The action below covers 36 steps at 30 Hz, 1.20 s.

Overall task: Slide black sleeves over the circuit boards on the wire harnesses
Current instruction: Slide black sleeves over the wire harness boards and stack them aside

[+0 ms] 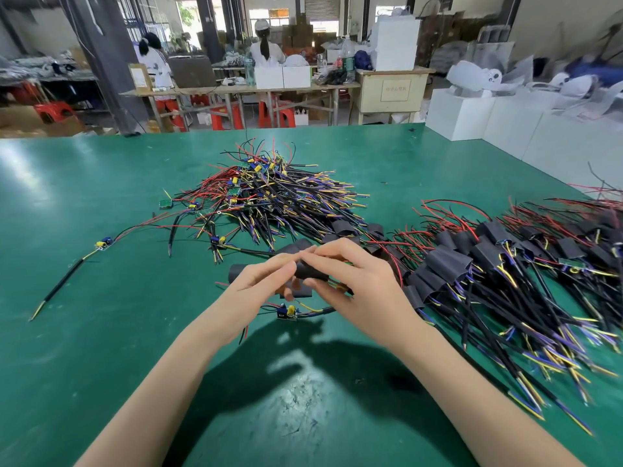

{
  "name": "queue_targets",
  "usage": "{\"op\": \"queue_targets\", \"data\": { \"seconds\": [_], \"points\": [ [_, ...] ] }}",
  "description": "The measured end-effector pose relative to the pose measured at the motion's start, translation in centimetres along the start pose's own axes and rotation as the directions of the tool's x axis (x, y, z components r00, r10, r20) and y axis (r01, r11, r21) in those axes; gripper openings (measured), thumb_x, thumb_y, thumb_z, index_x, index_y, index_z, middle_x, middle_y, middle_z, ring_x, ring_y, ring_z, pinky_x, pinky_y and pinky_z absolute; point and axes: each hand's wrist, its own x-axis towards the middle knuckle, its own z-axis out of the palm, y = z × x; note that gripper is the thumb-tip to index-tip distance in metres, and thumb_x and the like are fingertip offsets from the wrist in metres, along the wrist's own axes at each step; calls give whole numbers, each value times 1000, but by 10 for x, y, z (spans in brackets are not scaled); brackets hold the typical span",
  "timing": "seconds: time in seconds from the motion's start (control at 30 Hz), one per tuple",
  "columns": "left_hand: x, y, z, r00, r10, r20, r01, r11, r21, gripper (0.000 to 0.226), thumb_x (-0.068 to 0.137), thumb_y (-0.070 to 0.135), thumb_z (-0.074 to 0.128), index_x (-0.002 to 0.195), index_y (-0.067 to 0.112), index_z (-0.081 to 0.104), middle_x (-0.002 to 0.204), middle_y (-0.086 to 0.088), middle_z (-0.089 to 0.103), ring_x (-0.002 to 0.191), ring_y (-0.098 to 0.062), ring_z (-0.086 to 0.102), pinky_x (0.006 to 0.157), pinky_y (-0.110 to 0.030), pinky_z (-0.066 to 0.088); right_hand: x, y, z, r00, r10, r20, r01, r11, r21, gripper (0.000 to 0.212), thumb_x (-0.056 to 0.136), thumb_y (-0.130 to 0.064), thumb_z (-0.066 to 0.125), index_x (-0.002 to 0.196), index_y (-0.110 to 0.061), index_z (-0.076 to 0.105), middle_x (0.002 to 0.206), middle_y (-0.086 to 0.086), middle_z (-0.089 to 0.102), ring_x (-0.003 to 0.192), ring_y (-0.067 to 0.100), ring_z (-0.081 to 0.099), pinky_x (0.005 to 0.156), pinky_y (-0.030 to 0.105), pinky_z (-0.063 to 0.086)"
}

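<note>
A black sleeve (312, 272) is pinched between the fingertips of both hands, above the bench. Just below the hands lies a bare circuit board (287, 312) with blue and yellow parts on its wires. Beyond the hands sits a tangled heap of unsleeved harnesses (269, 197); to their right, sleeved harnesses (488, 264) lie in a row.

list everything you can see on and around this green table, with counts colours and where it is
table: one, green, fills the foreground
bare harnesses: many, red, black, yellow and purple wires, piled at centre
sleeved harnesses: many, black sleeves, spread on the right
stray harness: one, black lead, lying left
loose board: one, blue and yellow parts, under the hands
held sleeve: one, black, between both hands
stools: several, red, behind the table
boxes: several, white, far right
people: two, seated in the background
left hand: grip on sleeve
right hand: grip on sleeve
</note>
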Motion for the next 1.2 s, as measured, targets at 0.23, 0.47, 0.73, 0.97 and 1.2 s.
{"op": "queue_targets", "data": {
  "seconds": [0.23,0.47,0.73,0.97,1.2],
  "points": [
    [-8,7,7,999,-5,44,-3,983,184,30,96,25,42,117,35,61,99,0,66,87,1,58,81,-12,47,0,0,-9,996,47,82,-45,999,-27,24,86,-15,69,109,-6,71,102,9,65,80,27,67,65,42,55],
    [4,-5,3,1000,-1,-30,13,915,404,27,104,28,40,111,17,64,125,1,63,120,-12,55,104,-21,40,7,12,-49,994,103,44,-97,989,-107,19,80,-14,77,98,-9,75,93,4,67,80,16,64,75,26,51],
    [7,-17,-34,923,168,-347,75,805,588,21,93,3,60,105,14,72,106,1,70,99,-17,62,87,-27,46,-20,60,-118,778,615,-126,-529,534,-660,19,74,-26,74,93,-20,74,93,4,66,93,32,58,72,37,50],
    [5,-37,-51,947,202,-250,120,500,857,27,82,6,73,109,9,71,105,-7,66,100,-30,53,89,-35,39,-10,40,-75,879,437,-191,-469,717,-516,18,79,-30,75,92,-19,74,90,2,67,93,28,54,74,35,47],
    [5,-41,-49,989,103,-110,55,433,900,34,80,27,79,110,14,73,103,-1,66,98,-25,51,89,-34,40,-17,21,13,867,287,407,-167,938,-304,35,91,-38,60,119,-17,66,122,3,60,115,26,47,92,39,39]
  ]
}}
